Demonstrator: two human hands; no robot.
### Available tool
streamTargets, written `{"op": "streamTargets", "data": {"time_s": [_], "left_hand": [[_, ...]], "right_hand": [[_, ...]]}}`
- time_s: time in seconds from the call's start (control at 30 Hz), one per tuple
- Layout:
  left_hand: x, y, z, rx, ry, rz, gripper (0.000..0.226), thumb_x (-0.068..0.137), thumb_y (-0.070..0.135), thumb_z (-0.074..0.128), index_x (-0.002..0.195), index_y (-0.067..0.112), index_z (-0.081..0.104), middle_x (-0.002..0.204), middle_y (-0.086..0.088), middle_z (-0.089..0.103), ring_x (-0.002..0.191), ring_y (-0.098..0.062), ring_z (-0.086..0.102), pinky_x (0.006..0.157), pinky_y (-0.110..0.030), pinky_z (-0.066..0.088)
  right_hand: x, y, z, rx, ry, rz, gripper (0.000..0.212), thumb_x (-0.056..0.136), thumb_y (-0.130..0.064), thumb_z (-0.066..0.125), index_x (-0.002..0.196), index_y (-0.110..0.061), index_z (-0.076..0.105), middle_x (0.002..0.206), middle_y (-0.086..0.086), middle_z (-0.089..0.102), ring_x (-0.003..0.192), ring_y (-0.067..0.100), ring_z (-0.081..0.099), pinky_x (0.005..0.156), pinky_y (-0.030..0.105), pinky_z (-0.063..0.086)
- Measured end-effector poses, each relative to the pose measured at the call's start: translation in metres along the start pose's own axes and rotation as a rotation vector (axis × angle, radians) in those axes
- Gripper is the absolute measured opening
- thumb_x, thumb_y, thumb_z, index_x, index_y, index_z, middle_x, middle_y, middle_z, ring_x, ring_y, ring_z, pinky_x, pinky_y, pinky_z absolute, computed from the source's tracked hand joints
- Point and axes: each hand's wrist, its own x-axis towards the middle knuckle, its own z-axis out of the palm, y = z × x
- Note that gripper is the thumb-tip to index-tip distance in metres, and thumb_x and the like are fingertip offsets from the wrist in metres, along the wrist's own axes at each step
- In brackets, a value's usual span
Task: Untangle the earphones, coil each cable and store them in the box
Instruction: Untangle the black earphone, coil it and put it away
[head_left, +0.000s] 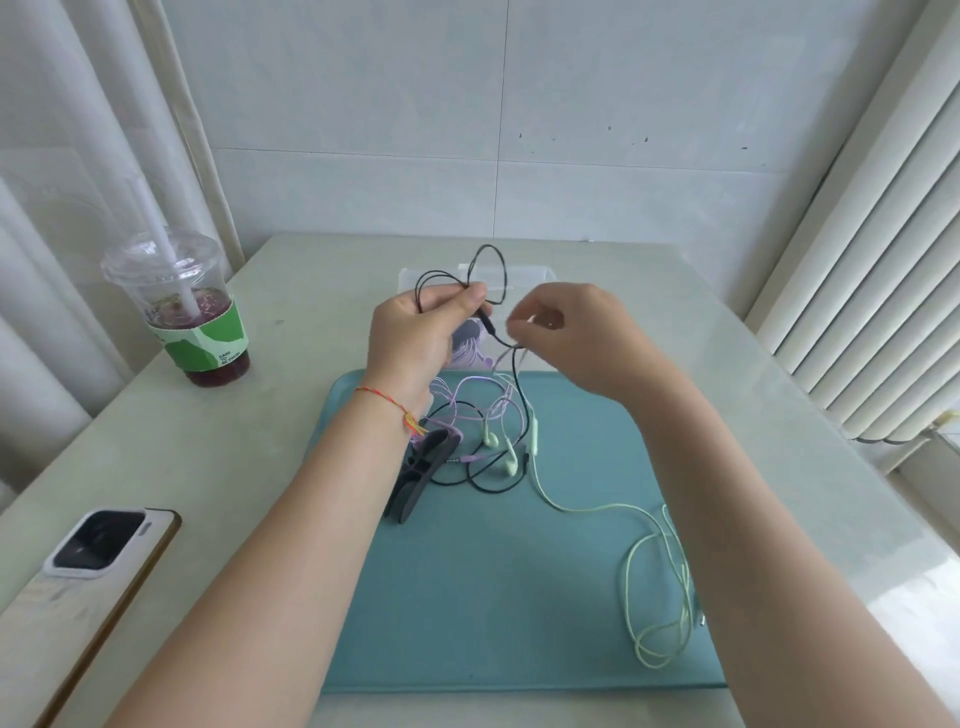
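Note:
My left hand (415, 332) holds up looped turns of the black earphone cable (485, 262), pinched between thumb and fingers. My right hand (571, 332) is raised beside it with curled fingers pinching the black cable lower down. Beneath, a tangle of purple cable (467, 400), black cable and pale green earbuds (501, 452) lies on the teal mat (493, 597). The green cable (660, 587) trails in loose loops to the mat's right edge. A clear box (524, 273) stands behind my hands, mostly hidden.
A dark grey clip (423, 473) lies on the mat near my left wrist. An iced drink cup (182, 306) with a straw stands at the back left. A phone (98, 551) lies face down at the left front. A radiator (883, 260) lines the right side.

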Motion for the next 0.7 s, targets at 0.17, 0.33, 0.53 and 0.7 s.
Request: {"op": "streamTargets", "data": {"time_s": [0.17,0.33,0.53,0.7], "left_hand": [[-0.002,-0.001,0.003,-0.097,-0.057,-0.052,0.011,0.084,0.02,0.074,0.078,0.01,0.074,0.082,-0.006,0.071,0.037,-0.01,0.028,0.042,-0.021,0.027],[0.002,-0.002,0.001,-0.209,0.119,0.02,0.022,0.088,0.016,0.07,0.066,0.018,0.071,0.064,-0.009,0.06,0.036,-0.009,0.024,0.042,-0.02,0.021],[0.018,-0.004,-0.018,-0.34,0.346,0.085,0.022,0.095,0.011,0.059,0.073,0.015,0.059,0.063,-0.003,0.069,0.032,-0.01,0.025,0.038,-0.018,0.023],[0.013,-0.009,-0.007,-0.234,0.14,-0.023,0.023,0.098,0.01,0.052,0.075,0.013,0.054,0.063,-0.003,0.068,0.029,-0.009,0.031,0.038,-0.018,0.024]], "right_hand": [[-0.001,-0.001,0.012,-0.048,-0.021,-0.051,0.007,0.085,-0.027,0.066,0.089,-0.022,0.07,0.086,-0.005,0.064,0.075,0.01,0.054,0.065,0.022,0.04],[-0.001,0.005,0.003,-0.186,-0.088,-0.007,0.011,0.086,-0.02,0.062,0.09,-0.019,0.072,0.08,-0.008,0.055,0.081,0.015,0.051,0.066,0.025,0.035],[0.001,0.035,0.0,-0.548,-0.44,0.2,0.007,0.083,-0.017,0.061,0.078,-0.017,0.065,0.087,0.002,0.064,0.085,0.024,0.057,0.069,0.026,0.043],[0.002,0.015,-0.008,-0.112,-0.078,0.075,0.023,0.088,-0.011,0.05,0.088,-0.022,0.071,0.064,-0.014,0.049,0.056,0.002,0.049,0.047,0.013,0.034]]}}
